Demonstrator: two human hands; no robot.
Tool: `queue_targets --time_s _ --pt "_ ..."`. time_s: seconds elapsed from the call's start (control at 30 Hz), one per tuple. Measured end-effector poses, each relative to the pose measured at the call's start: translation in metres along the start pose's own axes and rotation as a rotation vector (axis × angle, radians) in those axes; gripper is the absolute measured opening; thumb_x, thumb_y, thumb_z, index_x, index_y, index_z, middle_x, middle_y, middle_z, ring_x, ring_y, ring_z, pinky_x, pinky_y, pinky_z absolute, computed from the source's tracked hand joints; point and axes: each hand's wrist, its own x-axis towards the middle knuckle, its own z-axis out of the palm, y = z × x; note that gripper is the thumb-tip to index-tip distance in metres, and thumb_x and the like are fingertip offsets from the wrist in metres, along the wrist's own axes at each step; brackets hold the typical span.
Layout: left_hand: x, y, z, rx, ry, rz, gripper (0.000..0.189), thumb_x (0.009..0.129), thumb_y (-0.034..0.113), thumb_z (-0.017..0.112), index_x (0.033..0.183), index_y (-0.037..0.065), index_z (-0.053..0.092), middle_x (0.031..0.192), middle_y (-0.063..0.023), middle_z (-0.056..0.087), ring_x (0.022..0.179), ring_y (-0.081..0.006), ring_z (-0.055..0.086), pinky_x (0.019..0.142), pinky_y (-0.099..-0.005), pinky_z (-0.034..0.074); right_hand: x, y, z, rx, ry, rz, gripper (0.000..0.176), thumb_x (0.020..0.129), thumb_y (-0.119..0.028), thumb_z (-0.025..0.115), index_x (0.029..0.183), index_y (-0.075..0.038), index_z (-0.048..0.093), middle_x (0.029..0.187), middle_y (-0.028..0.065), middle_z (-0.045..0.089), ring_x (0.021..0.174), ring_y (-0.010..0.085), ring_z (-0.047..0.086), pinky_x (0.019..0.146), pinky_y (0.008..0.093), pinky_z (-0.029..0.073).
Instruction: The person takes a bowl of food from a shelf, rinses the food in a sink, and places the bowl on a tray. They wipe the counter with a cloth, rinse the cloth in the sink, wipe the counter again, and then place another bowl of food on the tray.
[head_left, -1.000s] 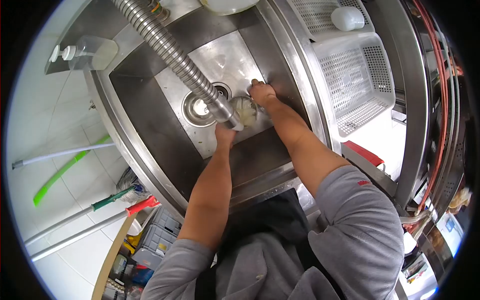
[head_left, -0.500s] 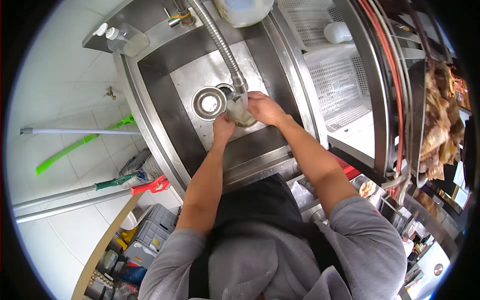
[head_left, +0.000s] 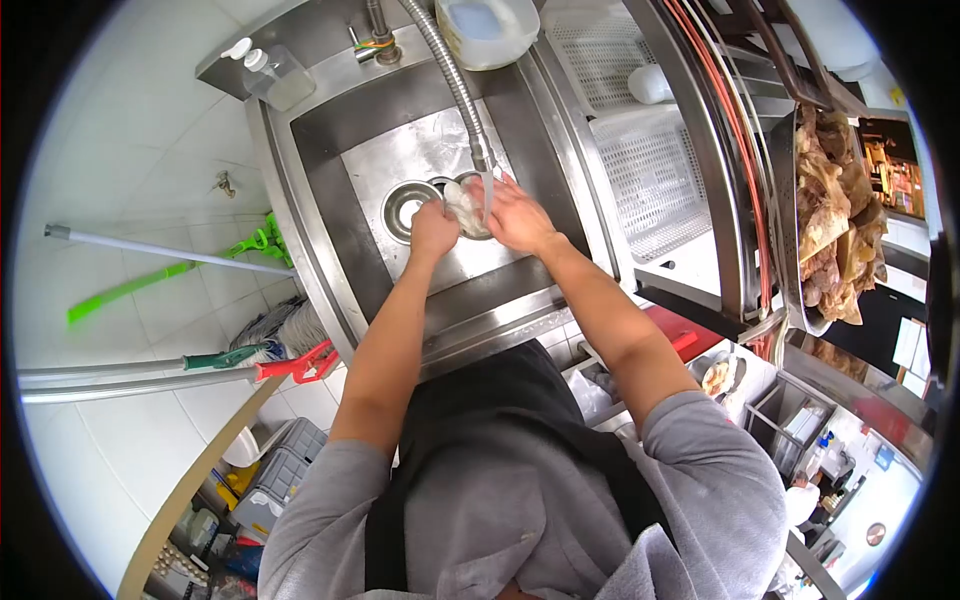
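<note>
My left hand is closed on the near left side of a whitish wet wad, too blurred to say whether it is cloth or food. My right hand lies flat with fingers stretched out along the wad's right side. Water runs from the hose spout down between the hands. Beneath the wad is a round metal bowl, mostly hidden by my hands. Just left of it, a second metal bowl rests on the floor of the steel sink.
A soap pump bottle stands at the sink's back left corner, a plastic tub at the back right. White perforated baskets sit to the right. Farther right a tray holds meat pieces. Mop handles lean at left.
The wad has been gathered up against my left fist. My right hand has turned flatter, its fingers now spread out over the bowl. The head view has shifted slightly.
</note>
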Motion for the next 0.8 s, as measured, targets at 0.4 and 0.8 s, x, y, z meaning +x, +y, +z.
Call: queue_targets --time_s 0.4,0.8 --pt "-0.011 0.007 -0.007 0.05 -0.11 -0.024 0.024 0.084 0.015 0.057 0.095 -0.005 0.066 0.089 -0.0274 0.069 0.09 -0.0436 0.067 0.084 -0.0476 0.052 0.0 -0.033 -0.008 0.238 0.184 0.159 0.029 0.096 -0.015 0.052 0.122 -0.008 0.064 0.132 0.0119 0.06 0.127 0.0293 0.053 0.112 0.0405 0.038" --pt "-0.034 -0.02 0.015 -0.165 -0.101 -0.058 0.019 0.087 0.011 0.056 0.095 -0.005 0.063 0.08 -0.0239 0.069 0.073 -0.0349 0.072 0.071 -0.0421 0.056 -0.035 -0.043 -0.041 0.441 0.624 0.585 0.024 0.097 -0.011 0.055 0.114 -0.003 0.069 0.119 0.0152 0.068 0.112 0.0299 0.065 0.096 0.035 0.05"
